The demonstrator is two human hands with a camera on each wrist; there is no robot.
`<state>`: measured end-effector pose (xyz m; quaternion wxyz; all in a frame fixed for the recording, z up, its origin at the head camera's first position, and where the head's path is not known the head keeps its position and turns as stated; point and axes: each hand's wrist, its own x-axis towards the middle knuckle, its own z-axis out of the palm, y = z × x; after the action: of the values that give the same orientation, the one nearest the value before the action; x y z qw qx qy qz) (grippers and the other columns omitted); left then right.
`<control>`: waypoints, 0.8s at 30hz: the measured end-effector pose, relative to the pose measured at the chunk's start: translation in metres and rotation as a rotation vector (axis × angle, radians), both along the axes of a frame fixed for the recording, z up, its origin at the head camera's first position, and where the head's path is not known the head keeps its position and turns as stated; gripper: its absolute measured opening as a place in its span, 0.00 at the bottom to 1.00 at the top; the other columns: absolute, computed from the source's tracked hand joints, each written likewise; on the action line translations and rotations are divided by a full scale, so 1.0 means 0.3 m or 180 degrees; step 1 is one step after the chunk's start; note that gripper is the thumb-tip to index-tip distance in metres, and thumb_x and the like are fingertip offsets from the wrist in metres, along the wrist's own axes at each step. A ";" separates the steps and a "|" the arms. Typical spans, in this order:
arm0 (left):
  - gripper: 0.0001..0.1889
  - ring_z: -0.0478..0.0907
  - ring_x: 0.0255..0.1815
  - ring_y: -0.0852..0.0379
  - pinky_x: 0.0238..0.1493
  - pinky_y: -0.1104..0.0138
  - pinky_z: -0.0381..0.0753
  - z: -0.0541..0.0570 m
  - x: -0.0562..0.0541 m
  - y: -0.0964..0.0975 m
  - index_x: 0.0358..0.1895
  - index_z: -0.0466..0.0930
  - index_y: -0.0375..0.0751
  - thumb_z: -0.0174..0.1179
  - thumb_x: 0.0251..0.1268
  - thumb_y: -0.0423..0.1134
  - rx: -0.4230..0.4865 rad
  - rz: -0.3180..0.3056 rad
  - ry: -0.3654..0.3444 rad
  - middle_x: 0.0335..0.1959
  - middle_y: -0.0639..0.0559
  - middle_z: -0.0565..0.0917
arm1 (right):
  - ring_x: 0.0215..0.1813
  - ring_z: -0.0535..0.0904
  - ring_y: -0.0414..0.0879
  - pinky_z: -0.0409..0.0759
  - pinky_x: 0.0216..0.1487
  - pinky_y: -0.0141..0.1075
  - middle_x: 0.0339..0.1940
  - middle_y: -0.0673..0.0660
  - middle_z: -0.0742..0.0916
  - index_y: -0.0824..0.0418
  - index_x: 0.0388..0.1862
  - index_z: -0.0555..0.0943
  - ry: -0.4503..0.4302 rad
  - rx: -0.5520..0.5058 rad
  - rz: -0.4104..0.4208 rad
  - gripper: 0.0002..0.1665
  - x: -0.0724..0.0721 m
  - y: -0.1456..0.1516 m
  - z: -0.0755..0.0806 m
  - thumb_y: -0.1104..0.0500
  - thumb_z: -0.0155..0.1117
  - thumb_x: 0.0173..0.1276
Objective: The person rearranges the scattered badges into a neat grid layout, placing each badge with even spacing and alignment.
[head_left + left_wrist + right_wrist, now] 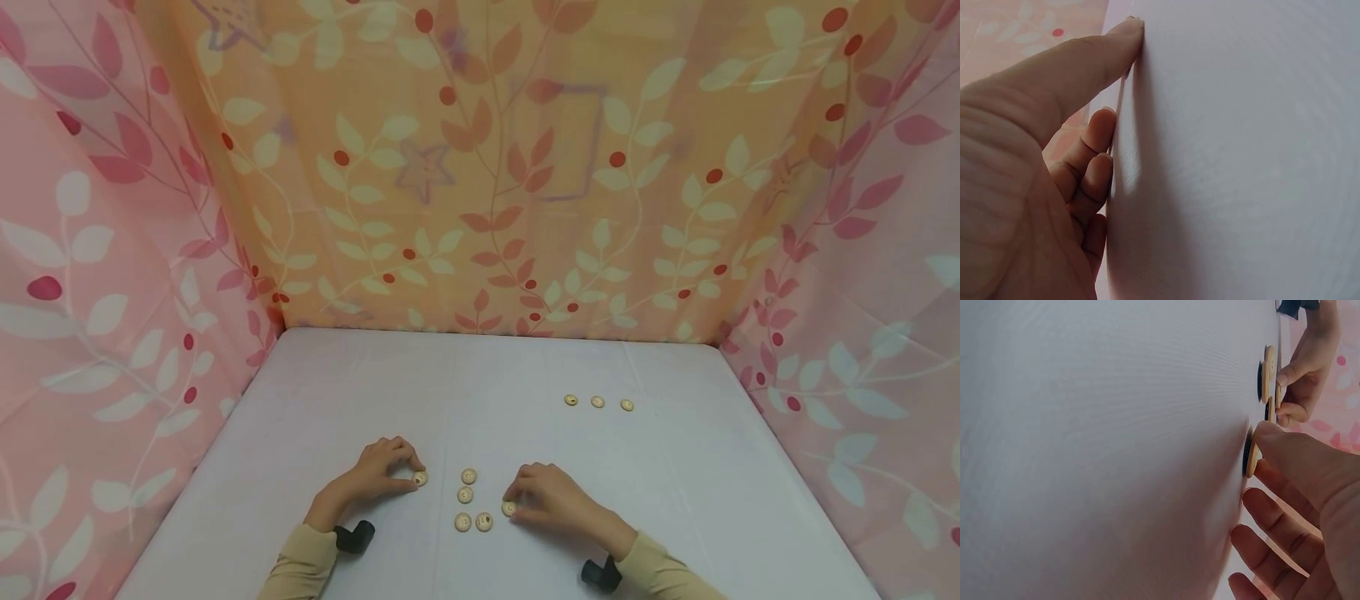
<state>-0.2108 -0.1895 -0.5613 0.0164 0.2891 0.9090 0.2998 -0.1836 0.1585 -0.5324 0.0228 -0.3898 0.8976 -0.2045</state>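
Left hand, head view: the left hand [378, 468] reaches in low over the white cloth-covered surface [375, 383], its thumb and fingers pinching a round, pale wood-coloured disc [420, 478].
Right hand, head view: the right hand [551, 493] angles inward, knuckles up, its fingers pinching a second pale round disc [509, 508].
Between the hands: four matching marked discs [465, 495], two in a short column and two side by side nearer the person, stand between the held pieces.
Farther back: a row of three similar discs [597, 402] lies well apart.
Around: yellow leaf-patterned cloth [510, 208] behind, pink leaf-patterned cloth [97, 350] at the sides.
Left wrist view: thumb stretched forward, other fingers bent beneath; the disc is hard to make out.
Right wrist view: thumb on the disc's face, lower fingers spread; the left hand shows beyond.
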 end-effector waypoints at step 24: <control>0.10 0.65 0.44 0.61 0.48 0.51 0.59 -0.009 0.004 -0.001 0.37 0.79 0.56 0.66 0.52 0.49 0.0074 -0.0018 0.0213 0.41 0.62 0.74 | 0.39 0.71 0.31 0.70 0.46 0.34 0.34 0.38 0.78 0.47 0.37 0.79 -0.0291 0.0128 -0.0052 0.13 -0.020 -0.011 0.000 0.47 0.69 0.54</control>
<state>-0.2096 -0.1897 -0.5640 -0.0166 0.3017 0.9047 0.3004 -0.1895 0.1551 -0.5323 0.0700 -0.3721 0.9027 -0.2042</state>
